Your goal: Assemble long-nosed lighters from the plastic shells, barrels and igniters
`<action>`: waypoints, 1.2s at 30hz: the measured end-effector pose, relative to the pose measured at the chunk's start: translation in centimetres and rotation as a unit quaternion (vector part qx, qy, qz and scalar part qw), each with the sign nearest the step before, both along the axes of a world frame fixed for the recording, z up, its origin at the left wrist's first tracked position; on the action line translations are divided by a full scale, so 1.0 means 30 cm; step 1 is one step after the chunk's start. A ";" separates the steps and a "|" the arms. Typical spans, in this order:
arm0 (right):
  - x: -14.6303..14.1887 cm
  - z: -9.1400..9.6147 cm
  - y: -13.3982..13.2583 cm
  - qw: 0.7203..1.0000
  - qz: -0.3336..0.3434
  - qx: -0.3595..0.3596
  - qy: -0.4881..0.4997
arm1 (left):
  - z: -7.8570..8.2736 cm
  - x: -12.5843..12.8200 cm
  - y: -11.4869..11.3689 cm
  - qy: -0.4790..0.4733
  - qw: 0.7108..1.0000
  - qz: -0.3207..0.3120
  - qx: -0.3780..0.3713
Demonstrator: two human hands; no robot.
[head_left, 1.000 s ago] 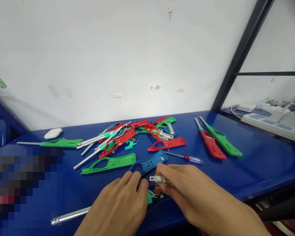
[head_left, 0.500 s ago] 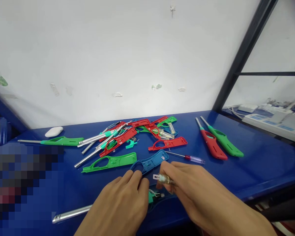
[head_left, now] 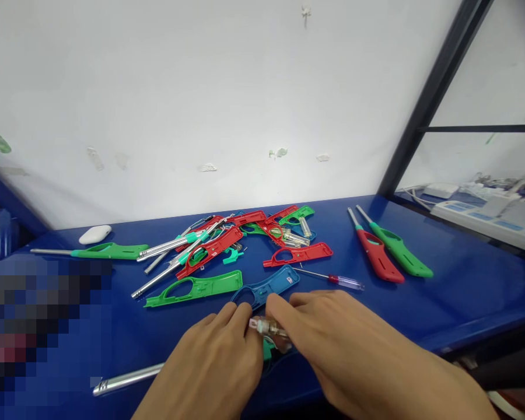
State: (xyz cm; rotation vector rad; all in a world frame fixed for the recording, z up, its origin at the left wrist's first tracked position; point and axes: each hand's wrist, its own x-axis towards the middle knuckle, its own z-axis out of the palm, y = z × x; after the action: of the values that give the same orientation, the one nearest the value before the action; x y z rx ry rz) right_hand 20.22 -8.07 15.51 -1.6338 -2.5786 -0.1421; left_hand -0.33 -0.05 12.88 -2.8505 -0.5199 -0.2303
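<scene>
My left hand [head_left: 216, 353] is closed around a partly built gas lighter, whose metal tube [head_left: 129, 378] sticks out to the left over the table. A green plastic piece [head_left: 268, 350] of it shows past my fingers; the rest is covered. Pinched in my right hand [head_left: 332, 335] is a clear fuel tank [head_left: 272, 328] with a pale valve end pointing left. That end sits close beside my left fingers, above the green piece; whether they touch I cannot tell. A blue handle shell [head_left: 269, 287] lies just beyond both hands, with a green handle shell [head_left: 205, 287] to its left.
Behind lies a pile of red shells [head_left: 212, 252], metal tubes [head_left: 166, 248] and clear tanks [head_left: 295, 238]. A screwdriver [head_left: 345, 282] is near my right hand. Whole red [head_left: 380, 256] and green [head_left: 402, 251] lighters lie right, another green lighter [head_left: 114, 251] left, near a white case [head_left: 95, 234].
My right hand has moved left with the fuel tank, bringing its valve end up to my left fingers and over the green piece. My left hand has stayed nearly still.
</scene>
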 end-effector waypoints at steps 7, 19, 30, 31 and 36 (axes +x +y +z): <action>-0.022 -0.014 -0.026 0.997 -0.045 0.020 0.059 | 0.035 0.024 0.007 0.052 0.995 0.035 -0.081; 0.023 -0.003 0.002 0.995 -0.063 -0.054 0.060 | 0.040 0.017 -0.005 0.044 0.993 0.058 -0.096; 0.001 0.049 0.013 0.993 -0.087 -0.075 0.024 | 0.018 0.005 -0.001 0.037 0.999 0.031 -0.024; 0.003 0.043 0.011 0.993 -0.090 -0.071 0.038 | 0.021 0.007 -0.001 0.041 0.998 0.033 -0.032; 0.006 0.030 0.000 0.993 -0.084 -0.065 0.049 | 0.019 0.012 0.002 0.033 0.999 0.017 -0.016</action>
State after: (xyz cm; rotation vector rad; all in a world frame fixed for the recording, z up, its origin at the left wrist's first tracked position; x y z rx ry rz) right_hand 20.39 -8.08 16.41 -1.8520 -2.4216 0.0955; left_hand 0.03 -0.01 13.45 -2.8663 -0.5643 -0.1217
